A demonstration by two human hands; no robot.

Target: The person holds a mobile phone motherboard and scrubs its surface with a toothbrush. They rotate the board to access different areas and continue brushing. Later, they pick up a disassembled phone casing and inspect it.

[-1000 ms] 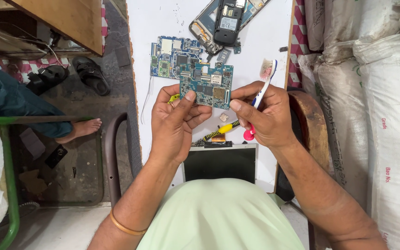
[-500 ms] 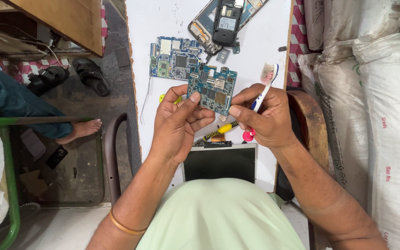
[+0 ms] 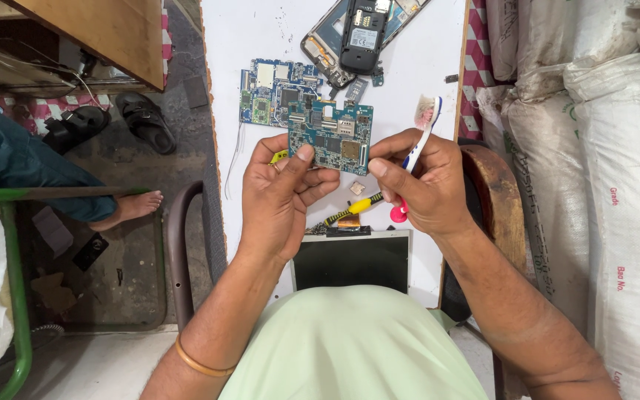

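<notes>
The board [image 3: 330, 136] now sits a touch higher, pinched between both hands — left hand [image 3: 284, 194] gripping its edge, right hand [image 3: 416, 180] also clamping a toothbrush [image 3: 421, 127] — bristles lifted clear.

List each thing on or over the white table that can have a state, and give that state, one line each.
Held board: bare, gripped by left hand and right hand.
Toothbrush: in right hand, bristles up.
Second board: bare, flat on table.
Black phone: back off.
Screen panel: dark, flat.
Screwdriver: lying unused.
</notes>
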